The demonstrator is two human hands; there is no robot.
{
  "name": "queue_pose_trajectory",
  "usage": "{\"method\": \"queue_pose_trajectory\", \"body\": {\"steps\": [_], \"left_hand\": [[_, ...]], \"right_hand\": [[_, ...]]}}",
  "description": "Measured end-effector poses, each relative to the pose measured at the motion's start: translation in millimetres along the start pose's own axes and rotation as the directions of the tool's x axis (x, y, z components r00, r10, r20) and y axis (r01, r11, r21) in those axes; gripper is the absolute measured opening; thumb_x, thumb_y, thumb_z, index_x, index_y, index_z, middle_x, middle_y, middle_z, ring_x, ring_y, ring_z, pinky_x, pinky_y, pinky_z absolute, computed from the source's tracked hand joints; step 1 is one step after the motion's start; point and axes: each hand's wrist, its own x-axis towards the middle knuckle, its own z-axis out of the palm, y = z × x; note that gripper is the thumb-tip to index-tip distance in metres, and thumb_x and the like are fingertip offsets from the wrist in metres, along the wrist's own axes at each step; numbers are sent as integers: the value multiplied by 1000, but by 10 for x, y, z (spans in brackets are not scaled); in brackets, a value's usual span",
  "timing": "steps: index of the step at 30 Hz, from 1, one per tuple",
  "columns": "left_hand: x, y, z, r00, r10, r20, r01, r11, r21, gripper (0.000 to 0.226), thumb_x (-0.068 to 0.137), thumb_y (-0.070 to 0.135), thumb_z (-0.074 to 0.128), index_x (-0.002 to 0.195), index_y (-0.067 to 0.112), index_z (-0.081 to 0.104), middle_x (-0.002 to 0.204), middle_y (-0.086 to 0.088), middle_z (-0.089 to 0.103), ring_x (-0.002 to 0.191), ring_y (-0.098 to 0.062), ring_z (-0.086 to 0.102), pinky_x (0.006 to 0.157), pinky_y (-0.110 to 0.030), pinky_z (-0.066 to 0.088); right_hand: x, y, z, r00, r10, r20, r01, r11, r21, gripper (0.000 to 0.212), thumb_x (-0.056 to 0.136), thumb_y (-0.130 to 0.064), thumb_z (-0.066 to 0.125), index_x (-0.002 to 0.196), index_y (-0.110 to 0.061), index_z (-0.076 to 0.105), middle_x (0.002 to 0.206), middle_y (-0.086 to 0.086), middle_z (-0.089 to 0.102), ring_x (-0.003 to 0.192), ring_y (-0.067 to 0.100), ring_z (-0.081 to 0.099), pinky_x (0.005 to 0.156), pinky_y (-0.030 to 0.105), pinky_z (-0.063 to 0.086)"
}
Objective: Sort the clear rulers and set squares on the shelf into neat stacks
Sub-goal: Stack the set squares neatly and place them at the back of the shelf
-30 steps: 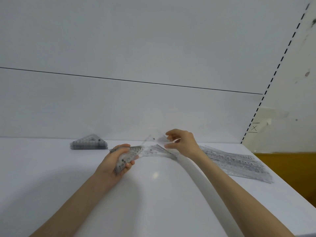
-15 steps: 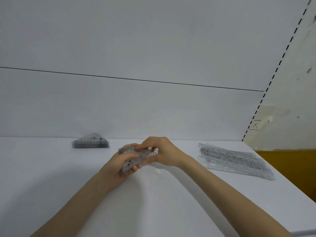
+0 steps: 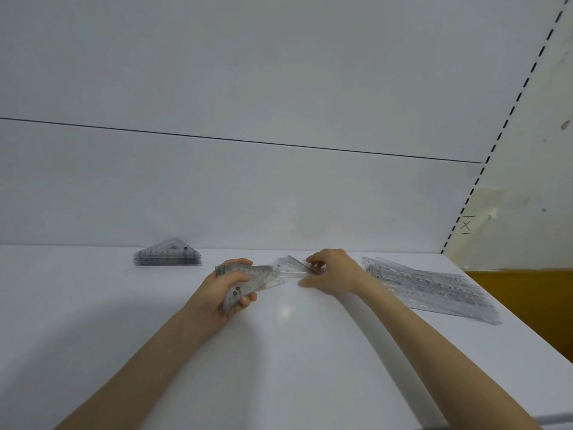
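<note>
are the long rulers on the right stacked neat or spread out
Spread out. The long rulers lie flat on the shelf overlapping, their ends and edges staggered rather than lined up.

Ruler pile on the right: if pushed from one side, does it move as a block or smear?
Probably smears: the clear rulers lie fanned and offset. Smooth plastic on the glossy white shelf likely slides easily. Thin and flat, so unlikely to roll or tip.

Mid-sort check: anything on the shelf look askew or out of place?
The ruler pile at the right is fanned out, edges unaligned, unlike the squared-up set square stack at back left. Loose set squares lie at the right hand; the left hand grips a bundle.
</note>
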Motion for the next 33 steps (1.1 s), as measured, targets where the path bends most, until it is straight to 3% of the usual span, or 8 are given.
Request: {"method": "queue_pose_trajectory", "body": {"steps": [6,14,17,19,22,26,29,33], "left_hand": [[9,-5,11,998,18,-55,-19,1000,-16,16,92,-2,48,95,9,59,90,-21,57,48,-22,53,36,-17,41],[23,8,-12,992,53,-119,-61,996,-65,15,92,-1,50,91,10,59,92,-20,58,47,-22,54,38,-18,42],[16,10,-8,990,61,-126,-70,995,-68,14,93,-1,49,92,10,58,93,-20,58,47,-22,54,38,-18,42],[8,8,-11,991,59,-122,-68,995,-73,14,93,-1,49,92,10,58,92,-21,59,48,-22,55,38,-18,43],[18,-2,-12,993,52,-106,-61,995,-83,13,93,0,51,91,11,58,92,-21,60,48,-21,56,39,-18,43],[8,-21,44,998,47,-39,-50,996,-78,12,88,22,62,96,14,59,100,-22,58,51,-20,56,39,-17,43],[-11,-9,47,999,35,11,-34,999,-41,42,75,46,61,101,14,59,100,-18,62,56,-20,55,41,-18,44],[-32,-7,36,994,49,98,-50,999,0,48,64,47,78,97,15,62,93,-16,65,58,-22,56,41,-19,45]], "right_hand": [[63,21,13,999,-6,-50,7,999,35,23,76,-32,77,95,-19,72,99,-2,71,95,17,63,87,37,52],[63,84,-19,991,53,-121,-42,995,95,27,78,-26,75,103,-16,69,104,1,68,100,20,62,90,36,51],[60,165,-135,970,98,-220,-87,995,57,27,80,-28,74,103,-16,70,105,2,68,101,21,62,88,35,50],[29,201,-238,947,100,-304,-51,985,166,23,80,-28,76,97,-14,70,98,0,69,95,19,63,87,34,49],[-142,-3,-313,939,-55,-340,180,919,350,20,78,-18,79,96,-14,71,92,-7,67,84,3,61,81,20,44],[-255,-333,-175,917,-323,-233,385,868,314,24,76,-16,80,98,-14,71,96,-9,67,82,-7,57,80,13,44],[-218,-404,-55,891,-399,-216,447,853,269,25,77,-17,79,100,-12,70,98,-8,67,83,-4,57,82,18,46],[-196,-469,50,835,-493,-242,538,823,181,27,80,-19,77,104,-11,68,99,-8,65,88,6,57,82,18,44]]}}
